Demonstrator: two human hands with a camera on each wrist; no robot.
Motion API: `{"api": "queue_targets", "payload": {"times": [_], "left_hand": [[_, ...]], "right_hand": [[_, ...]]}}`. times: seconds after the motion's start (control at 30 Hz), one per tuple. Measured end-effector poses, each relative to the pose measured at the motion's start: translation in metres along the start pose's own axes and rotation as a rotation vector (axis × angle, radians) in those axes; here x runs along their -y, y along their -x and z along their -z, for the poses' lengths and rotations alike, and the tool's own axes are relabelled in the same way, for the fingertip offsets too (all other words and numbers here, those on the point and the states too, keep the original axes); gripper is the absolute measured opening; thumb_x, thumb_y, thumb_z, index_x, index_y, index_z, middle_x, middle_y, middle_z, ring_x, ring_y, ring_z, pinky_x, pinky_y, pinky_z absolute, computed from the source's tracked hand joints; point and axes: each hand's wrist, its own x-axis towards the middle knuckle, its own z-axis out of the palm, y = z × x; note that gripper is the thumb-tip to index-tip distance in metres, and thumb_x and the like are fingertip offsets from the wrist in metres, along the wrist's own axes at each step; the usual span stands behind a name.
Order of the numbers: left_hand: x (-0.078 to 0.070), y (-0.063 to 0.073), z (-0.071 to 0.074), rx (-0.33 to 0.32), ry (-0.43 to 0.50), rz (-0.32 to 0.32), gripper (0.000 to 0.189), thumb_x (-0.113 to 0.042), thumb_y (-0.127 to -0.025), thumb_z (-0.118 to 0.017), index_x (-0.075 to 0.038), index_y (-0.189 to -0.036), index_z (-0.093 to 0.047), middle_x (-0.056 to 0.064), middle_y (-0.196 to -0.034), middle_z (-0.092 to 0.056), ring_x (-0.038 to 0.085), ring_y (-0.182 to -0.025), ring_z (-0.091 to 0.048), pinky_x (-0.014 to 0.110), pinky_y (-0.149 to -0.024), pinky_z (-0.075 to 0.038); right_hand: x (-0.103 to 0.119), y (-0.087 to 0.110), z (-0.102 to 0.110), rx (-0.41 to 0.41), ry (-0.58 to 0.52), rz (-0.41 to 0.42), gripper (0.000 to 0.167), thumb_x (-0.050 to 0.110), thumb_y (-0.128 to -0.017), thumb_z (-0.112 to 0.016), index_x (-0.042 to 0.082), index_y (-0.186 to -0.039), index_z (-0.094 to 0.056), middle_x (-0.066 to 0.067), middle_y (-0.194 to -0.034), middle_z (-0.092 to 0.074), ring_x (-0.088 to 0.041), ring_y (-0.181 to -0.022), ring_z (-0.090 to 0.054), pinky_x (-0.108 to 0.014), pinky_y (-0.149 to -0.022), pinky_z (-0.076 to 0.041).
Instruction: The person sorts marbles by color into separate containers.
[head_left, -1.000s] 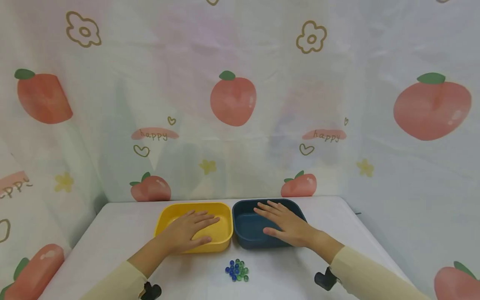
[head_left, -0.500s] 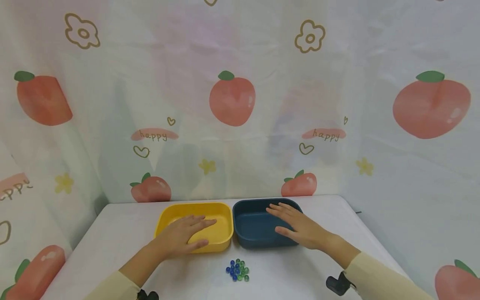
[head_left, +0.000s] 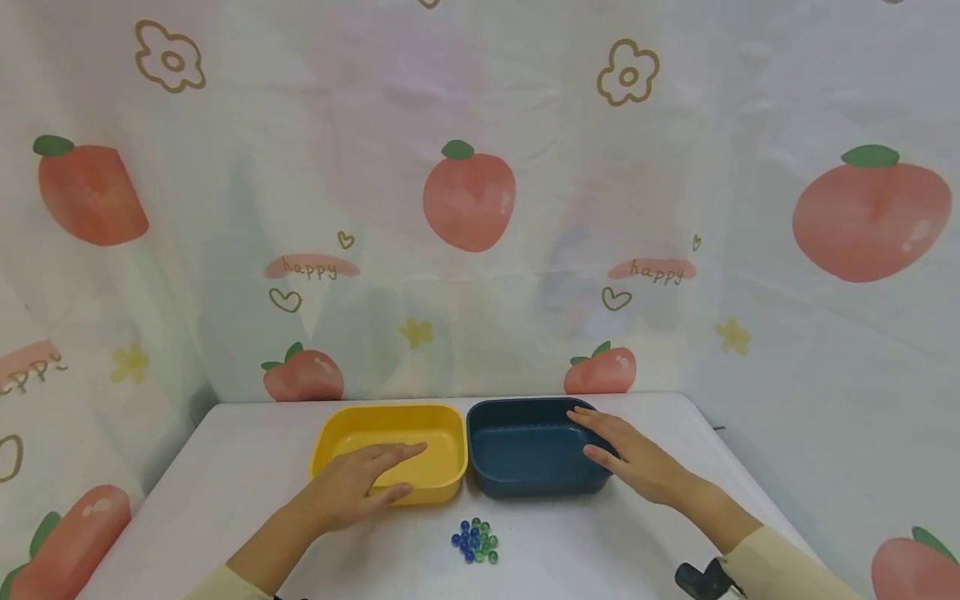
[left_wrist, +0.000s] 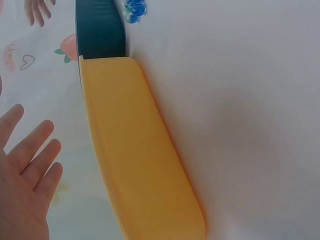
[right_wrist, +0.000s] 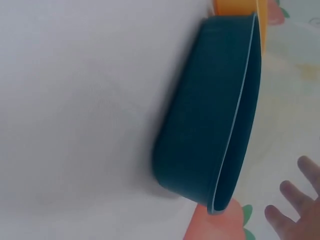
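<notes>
My left hand [head_left: 352,487] is held over the front left of a yellow rectangular bin [head_left: 442,496], fingers extended and nothing in them. In the left wrist view those spread fingers show above the bin's rim. My right hand [head_left: 637,458] hovers by the right end of a dark blue bin [head_left: 536,487], its fingers straight and apart, holding nothing. The right wrist view shows fingertips off to the side of that bin's rim. In front of the two bins lies a small cluster of blue and green glass marbles [head_left: 474,540].
Both bins stand side by side on a white-covered table [head_left: 570,558], close to its back edge. A curtain [head_left: 480,317] printed with peaches and flowers hangs behind and at the sides. A black wrist camera [head_left: 705,579] sits at the right sleeve.
My right hand has moved right, from over the blue bin to its right end. The left hand has drawn slightly back and left. Bins and marbles have stayed in place.
</notes>
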Motion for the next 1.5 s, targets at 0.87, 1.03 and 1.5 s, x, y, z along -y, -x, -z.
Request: {"api": "queue_targets", "payload": {"times": [0.87, 1.03, 1.5], "left_hand": [[-0.007, 0.014, -0.011, -0.085, 0.142, 0.025, 0.049, -0.055, -0.099, -0.045, -0.027, -0.137, -0.059, -0.019, -0.134, -0.059, 0.013, -0.123, -0.058, 0.046, -0.105, -0.047], [-0.006, 0.019, -0.015, -0.125, 0.149, 0.015, 0.045, -0.051, -0.1, -0.047, -0.025, -0.134, -0.062, -0.02, -0.132, -0.06, 0.011, -0.121, -0.059, 0.044, -0.103, -0.048], [-0.006, 0.026, -0.03, -0.146, 0.207, 0.037, 0.043, -0.055, -0.097, -0.051, -0.024, -0.119, -0.07, -0.014, -0.111, -0.07, 0.0, -0.094, -0.063, 0.033, -0.089, -0.056]], "right_hand": [[-0.03, 0.025, -0.007, -0.199, -0.088, -0.193, 0.047, 0.028, -0.101, -0.056, 0.011, -0.144, -0.048, -0.015, -0.137, -0.055, -0.033, -0.116, -0.058, -0.055, -0.093, -0.051], [-0.033, 0.026, -0.01, -0.223, -0.094, -0.205, 0.046, 0.027, -0.099, -0.059, 0.009, -0.141, -0.051, -0.016, -0.134, -0.057, -0.034, -0.113, -0.06, -0.054, -0.091, -0.053], [-0.041, 0.028, -0.021, -0.33, -0.071, -0.268, 0.039, 0.02, -0.097, -0.063, 0.008, -0.134, -0.058, -0.014, -0.129, -0.063, -0.03, -0.103, -0.065, -0.028, -0.082, -0.057]]}}
